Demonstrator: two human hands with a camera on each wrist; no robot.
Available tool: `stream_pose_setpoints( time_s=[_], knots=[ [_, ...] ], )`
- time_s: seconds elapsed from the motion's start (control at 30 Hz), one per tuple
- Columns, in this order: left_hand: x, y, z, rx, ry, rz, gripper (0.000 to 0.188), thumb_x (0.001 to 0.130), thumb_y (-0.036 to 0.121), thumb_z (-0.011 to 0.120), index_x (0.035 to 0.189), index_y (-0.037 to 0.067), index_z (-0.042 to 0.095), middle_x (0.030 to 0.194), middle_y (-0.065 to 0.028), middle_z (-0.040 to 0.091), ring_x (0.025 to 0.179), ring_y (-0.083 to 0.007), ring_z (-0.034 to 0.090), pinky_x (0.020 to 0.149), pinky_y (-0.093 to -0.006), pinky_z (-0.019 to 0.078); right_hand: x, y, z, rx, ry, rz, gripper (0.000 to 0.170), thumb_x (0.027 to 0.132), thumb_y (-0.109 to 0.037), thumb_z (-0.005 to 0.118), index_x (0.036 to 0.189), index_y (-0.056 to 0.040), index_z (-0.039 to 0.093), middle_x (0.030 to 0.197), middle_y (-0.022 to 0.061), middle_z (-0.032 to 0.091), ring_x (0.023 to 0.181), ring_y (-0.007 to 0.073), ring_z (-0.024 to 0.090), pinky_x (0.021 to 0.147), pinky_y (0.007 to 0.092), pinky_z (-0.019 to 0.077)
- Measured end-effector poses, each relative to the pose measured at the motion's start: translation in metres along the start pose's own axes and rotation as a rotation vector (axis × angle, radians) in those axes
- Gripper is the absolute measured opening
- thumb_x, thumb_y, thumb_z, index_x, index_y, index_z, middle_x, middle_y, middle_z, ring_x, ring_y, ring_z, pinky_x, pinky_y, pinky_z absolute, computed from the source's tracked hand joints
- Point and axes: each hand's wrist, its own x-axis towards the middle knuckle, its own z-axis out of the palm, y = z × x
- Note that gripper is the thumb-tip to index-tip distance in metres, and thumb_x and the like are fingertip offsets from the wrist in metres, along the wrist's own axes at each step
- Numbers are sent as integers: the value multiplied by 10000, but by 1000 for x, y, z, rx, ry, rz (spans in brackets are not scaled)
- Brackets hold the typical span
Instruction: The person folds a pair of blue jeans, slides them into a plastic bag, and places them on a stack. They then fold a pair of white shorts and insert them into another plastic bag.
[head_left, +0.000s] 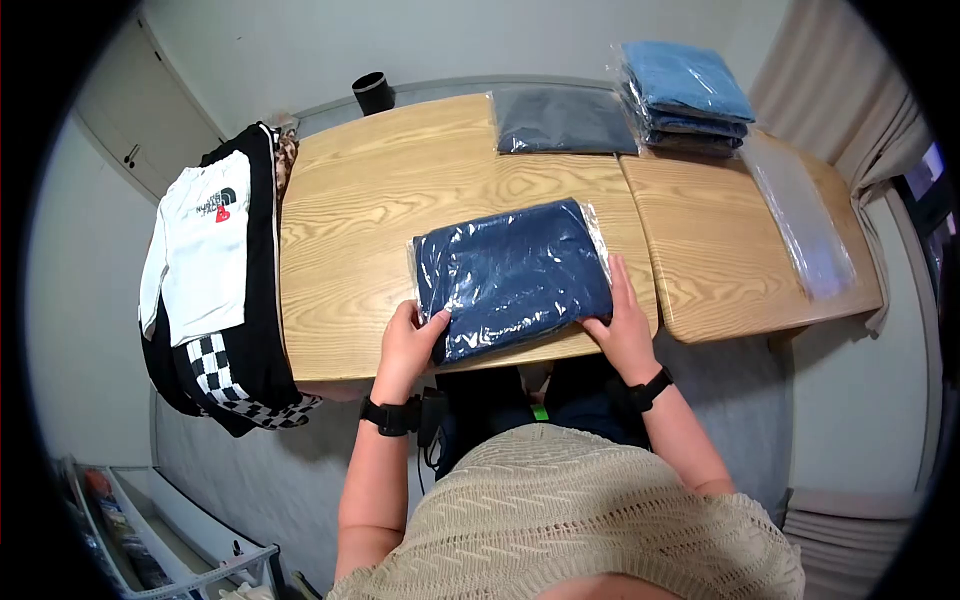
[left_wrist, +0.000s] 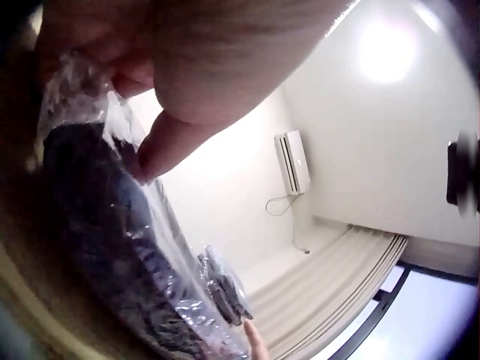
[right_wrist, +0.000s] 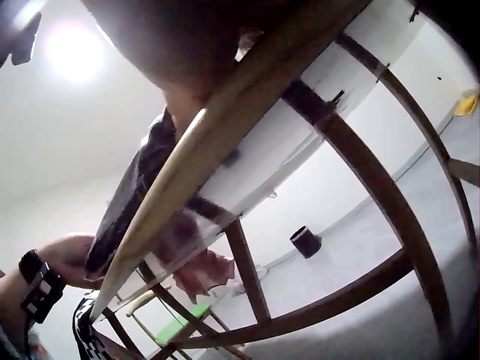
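Note:
A folded dark blue garment in a clear plastic bag point(head_left: 515, 280) lies near the table's front edge in the head view. At its front left corner the left hand point(head_left: 405, 345) grips it, thumb on top. The left wrist view shows the left hand point(left_wrist: 202, 67) with its thumb against the bagged garment point(left_wrist: 112, 225), fingers partly hidden behind the plastic. Along the bag's right side the right hand point(head_left: 625, 330) rests with straight fingers, its thumb at the front edge. In the right wrist view the table edge hides much of the right hand point(right_wrist: 176, 52).
Behind the bag lies a flat grey bagged item point(head_left: 565, 120); bagged blue garments point(head_left: 690, 90) are stacked at the back right. Clear plastic point(head_left: 800, 220) lies on the right tabletop. A white printed shirt point(head_left: 210, 250) and black clothes hang over the left side. A dark bin point(head_left: 373, 93) stands behind.

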Motion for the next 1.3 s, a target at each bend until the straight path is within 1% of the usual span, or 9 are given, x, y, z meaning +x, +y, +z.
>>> stream_pose_setpoints(
  time_s=[0.2, 0.27, 0.37, 0.47, 0.57, 0.67, 0.8, 1.07, 1.3],
  knots=[
    [-13, 27, 13, -347, -121, -164, 228, 913, 148, 615, 1054, 39, 473, 723, 30, 495, 562, -53, 434, 477, -229, 353, 1, -5, 2, -207, 264, 135, 696, 770, -164, 734, 1344, -15, 371, 1356, 206, 403, 1241, 384, 388, 1003, 413, 370],
    [-16, 30, 13, -548, -131, -158, 227, 913, 142, 613, 1063, 43, 474, 717, 36, 485, 562, -46, 429, 482, -222, 356, -1, -21, -7, -251, 415, 70, 393, 814, -209, 710, 1093, 15, 547, 1077, 179, 576, 990, 307, 557, 842, 384, 460],
    [-24, 48, 12, -617, -112, -160, 211, 918, 127, 600, 1064, 43, 472, 746, 38, 495, 593, -36, 435, 510, -205, 356, -10, -33, -13, 469, -218, 589, 536, 935, -447, 545, 648, 4, 580, 548, 58, 554, 568, 144, 578, 558, 287, 479],
    [-20, 48, 14, -720, -128, -137, 189, 928, 121, 578, 1063, 39, 475, 824, 10, 559, 651, -44, 506, 554, -202, 402, -3, -39, -12, 951, -677, 750, 636, 933, -579, 438, 1083, 25, 567, 932, 159, 648, 887, 205, 650, 794, 310, 527],
    [-24, 60, 8, -822, -178, -169, 221, 919, 127, 588, 1066, 20, 462, 816, -14, 566, 627, -60, 526, 512, -220, 416, 8, -40, 6, 1720, -632, 802, 644, 920, -523, 520, 1289, -5, 415, 1224, 166, 543, 1158, 236, 536, 992, 367, 433],
    [-32, 72, 14, -879, -106, -184, 210, 920, 137, 594, 1048, 27, 469, 804, -6, 557, 627, -59, 517, 511, -227, 415, 19, -54, 13, 1959, -463, 787, 599, 905, -413, 607, 1321, -42, 386, 1334, 129, 458, 1263, 237, 425, 1078, 423, 334],
    [-36, 41, 5, -765, -205, -200, 213, 978, 268, 493, 1028, 64, 529, 826, -28, 604, 621, -81, 544, 528, -218, 418, 24, -58, 26, 1835, -257, 885, 370, 921, -229, 605, 1232, -64, 490, 1207, 80, 568, 1088, 214, 569, 909, 397, 494],
    [-25, 4, 0, -437, 122, 75, 375, 1027, 326, 360, 877, 42, 552, 656, -37, 577, 463, -61, 459, 429, -191, 364, 61, -56, -58, 1641, -213, 908, 235, 918, -189, 570, 1108, -51, 576, 1009, 63, 664, 874, 201, 650, 785, 380, 552],
    [-27, 9, 21, 265, 251, 369, 229, 935, 177, 485, 802, 21, 588, 721, -137, 614, 664, -308, 597, 599, -392, 452, 129, -31, -157, 1554, -74, 699, 194, 929, -221, 560, 1034, -62, 599, 944, 55, 673, 830, 179, 650, 705, 346, 558]
  ],
)
